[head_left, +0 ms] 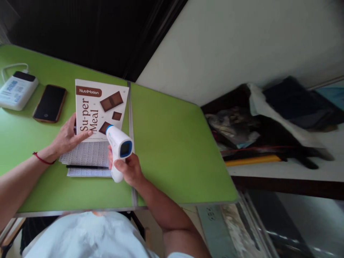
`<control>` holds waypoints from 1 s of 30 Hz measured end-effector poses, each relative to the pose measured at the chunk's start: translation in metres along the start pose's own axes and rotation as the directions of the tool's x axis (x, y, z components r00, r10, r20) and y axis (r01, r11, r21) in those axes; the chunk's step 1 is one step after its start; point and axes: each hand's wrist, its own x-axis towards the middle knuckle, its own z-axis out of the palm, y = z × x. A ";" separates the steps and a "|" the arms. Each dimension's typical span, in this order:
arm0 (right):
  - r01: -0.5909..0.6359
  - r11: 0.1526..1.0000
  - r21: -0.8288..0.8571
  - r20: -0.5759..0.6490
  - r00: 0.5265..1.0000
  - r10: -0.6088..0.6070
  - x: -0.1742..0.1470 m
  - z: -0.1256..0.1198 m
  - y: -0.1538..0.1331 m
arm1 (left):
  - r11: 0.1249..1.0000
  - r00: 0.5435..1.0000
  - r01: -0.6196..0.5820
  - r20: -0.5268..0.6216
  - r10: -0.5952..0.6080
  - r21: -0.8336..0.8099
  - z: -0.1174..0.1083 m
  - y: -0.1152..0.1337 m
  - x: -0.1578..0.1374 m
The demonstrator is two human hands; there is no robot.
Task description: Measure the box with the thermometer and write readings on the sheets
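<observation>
My left hand point(68, 135) grips a white NutriMotion "Su-per Meal" box point(109, 116) at its lower left corner. The thumb lies on the printed face; the other fingers are partly hidden at the left side. In my right hand point(134, 171) is a white and blue infrared thermometer point(118, 141), wrapped round its handle. Its dark screen faces me and its nose overlaps the lower right of the box in view. Below the box lie handwritten sheets of paper point(91, 152), with a black pen point(86, 167) across them.
Left of the box, a smartphone point(50, 103) and a white power bank point(18, 89) with a cable rest on the green folding table point(174, 154). A metal seam crosses the tabletop. Beyond the right edge, a shelf point(268, 171) holds cloths and bags.
</observation>
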 end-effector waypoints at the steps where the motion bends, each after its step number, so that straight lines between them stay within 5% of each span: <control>1: -0.016 1.000 0.013 0.004 1.000 0.016 0.001 0.004 0.004 | 1.000 1.000 0.010 0.002 -0.010 0.007 -0.001 -0.001 0.000; 16: -0.114 0.992 -0.051 -0.069 0.991 0.111 0.008 0.015 0.021 | 0.993 0.984 0.042 0.175 -0.022 -0.113 -0.008 -0.004 0.004; 30: -0.099 0.994 -0.036 -0.077 0.992 0.096 0.005 0.015 0.025 | 0.991 0.981 0.010 0.195 0.016 -0.131 -0.009 -0.006 0.005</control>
